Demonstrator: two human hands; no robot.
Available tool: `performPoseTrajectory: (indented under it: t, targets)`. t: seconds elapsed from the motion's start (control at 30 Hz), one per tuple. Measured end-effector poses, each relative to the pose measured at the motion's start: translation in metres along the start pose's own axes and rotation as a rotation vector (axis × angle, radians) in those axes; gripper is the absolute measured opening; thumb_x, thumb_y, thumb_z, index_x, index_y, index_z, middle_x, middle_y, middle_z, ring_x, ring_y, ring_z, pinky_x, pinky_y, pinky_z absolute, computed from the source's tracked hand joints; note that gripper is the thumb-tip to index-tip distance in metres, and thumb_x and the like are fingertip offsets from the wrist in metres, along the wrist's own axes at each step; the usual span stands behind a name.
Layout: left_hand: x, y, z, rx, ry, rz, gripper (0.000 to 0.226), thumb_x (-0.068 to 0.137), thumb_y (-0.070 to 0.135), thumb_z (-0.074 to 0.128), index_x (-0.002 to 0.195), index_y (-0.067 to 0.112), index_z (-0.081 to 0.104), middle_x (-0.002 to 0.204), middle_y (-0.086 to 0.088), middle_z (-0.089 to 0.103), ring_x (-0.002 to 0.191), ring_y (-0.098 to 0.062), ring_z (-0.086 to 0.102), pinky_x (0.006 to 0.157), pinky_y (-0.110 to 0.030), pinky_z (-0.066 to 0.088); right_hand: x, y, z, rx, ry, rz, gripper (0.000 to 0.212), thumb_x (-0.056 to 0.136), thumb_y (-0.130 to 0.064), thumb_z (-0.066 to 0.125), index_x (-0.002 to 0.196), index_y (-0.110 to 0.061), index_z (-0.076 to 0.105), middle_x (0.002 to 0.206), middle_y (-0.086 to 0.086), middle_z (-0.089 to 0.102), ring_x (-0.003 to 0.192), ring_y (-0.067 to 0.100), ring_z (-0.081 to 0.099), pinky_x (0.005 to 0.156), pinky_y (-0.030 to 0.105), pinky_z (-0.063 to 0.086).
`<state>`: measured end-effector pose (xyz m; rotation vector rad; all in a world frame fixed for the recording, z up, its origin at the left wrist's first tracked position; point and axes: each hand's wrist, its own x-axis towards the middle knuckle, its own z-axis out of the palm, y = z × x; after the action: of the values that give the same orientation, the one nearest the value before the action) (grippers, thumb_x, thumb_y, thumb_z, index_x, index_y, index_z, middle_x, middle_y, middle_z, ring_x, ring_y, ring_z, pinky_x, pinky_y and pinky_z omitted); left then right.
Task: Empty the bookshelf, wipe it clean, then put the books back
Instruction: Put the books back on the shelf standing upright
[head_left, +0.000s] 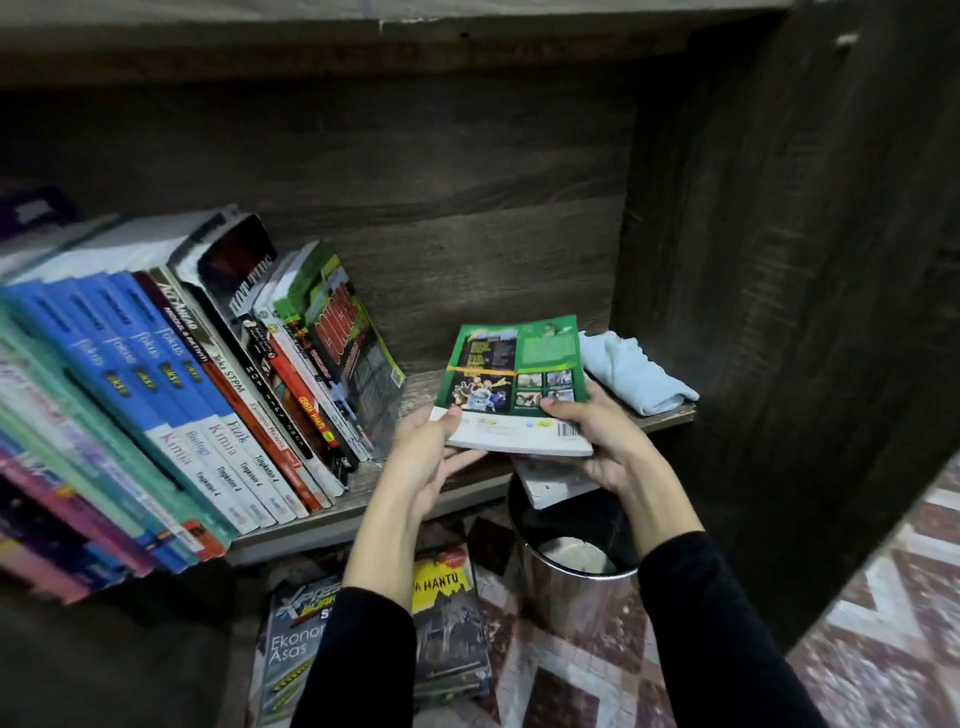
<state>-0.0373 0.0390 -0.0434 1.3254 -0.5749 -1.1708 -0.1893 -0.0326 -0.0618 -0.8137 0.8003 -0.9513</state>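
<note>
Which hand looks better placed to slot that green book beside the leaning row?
Probably left. The left hand grips the green book on the edge nearest the leaning row; the right hand holds the far edge, by the blue cloth.

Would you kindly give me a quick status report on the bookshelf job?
Left hand, right hand: both grip green book above shelf. Book row leans at left. Blue cloth on shelf, far right, may crowd placement.
</note>
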Motion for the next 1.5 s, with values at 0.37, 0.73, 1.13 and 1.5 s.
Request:
performPoseTrajectory:
  t: [0.37,0.73,1.13,1.5]
  targets:
    - [-0.022,0.073,-0.047,0.362,0.377,0.676,0.032,0.093,0.008,0.055,0.124,0.014,0.058,0.118,0.002,0.064,0.103,-0.005,0.059,0.098,-0.028,0.047,-0.011,0.016,0.067,-0.453,-0.005,-0.699,0.054,0.09,0.004,0.055,0.138,-0.016,0.038,0.115,-0.02,0.054,0.104,-0.008,0.054,0.091,0.015,0.042]
    - [-0.042,0.097,-0.06,0.642,0.283,0.966,0.066,0.081,0.029,0.073,0.139,0.03,0.041,0.14,0.017,0.042,0.126,0.01,0.038,0.103,-0.007,0.03,-0.005,0.089,0.128,-0.994,0.048,-1.126,0.068,0.083,-0.01,0.039,0.144,-0.033,0.022,0.114,0.009,0.069,0.064,0.029,0.068,0.046,0.03,0.05]
    - [-0.029,0.087,-0.081,1.141,0.338,0.842,0.068,0.086,0.032,0.066,0.145,0.026,0.032,0.151,0.011,0.032,0.137,-0.008,0.031,0.106,-0.023,0.024,0.019,0.115,0.127,-1.008,-0.184,-0.765,0.089,0.088,0.004,0.052,0.145,-0.052,0.011,0.152,-0.003,0.035,0.123,0.028,0.053,0.096,0.04,0.047]
    - [-0.021,0.084,-0.084,1.322,0.421,0.829,0.085,0.083,0.012,0.068,0.15,0.02,0.017,0.156,0.009,0.019,0.143,-0.009,0.008,0.113,-0.027,0.005,0.048,0.097,0.099,-0.696,-0.441,-0.244,0.081,0.07,-0.001,0.069,0.127,-0.053,0.045,0.14,-0.009,0.047,0.122,0.011,0.052,0.1,0.028,0.044]
